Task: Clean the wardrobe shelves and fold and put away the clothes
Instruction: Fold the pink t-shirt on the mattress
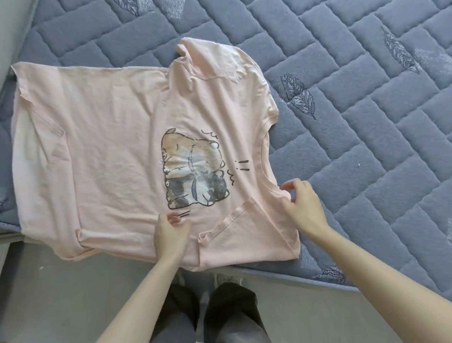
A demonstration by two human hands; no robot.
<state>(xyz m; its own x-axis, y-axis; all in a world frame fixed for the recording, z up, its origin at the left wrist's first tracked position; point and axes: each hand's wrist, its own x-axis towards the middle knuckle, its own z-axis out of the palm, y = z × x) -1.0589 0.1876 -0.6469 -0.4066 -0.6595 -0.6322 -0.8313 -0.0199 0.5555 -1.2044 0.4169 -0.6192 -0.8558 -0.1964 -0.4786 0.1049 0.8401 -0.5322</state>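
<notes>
One T-shirt [103,160], two hands [170,235] [303,208], one mattress [350,105]

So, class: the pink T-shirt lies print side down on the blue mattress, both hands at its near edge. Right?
No: the head view shows the T-shirt lying print side up, on the blue mattress, with the left hand and right hand at its near edge.

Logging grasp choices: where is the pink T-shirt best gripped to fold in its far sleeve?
Probably pinch the far sleeve at its cuff, reaching over from the near side: the pink T-shirt lies flat, print up, and that sleeve juts out past the body.
</notes>
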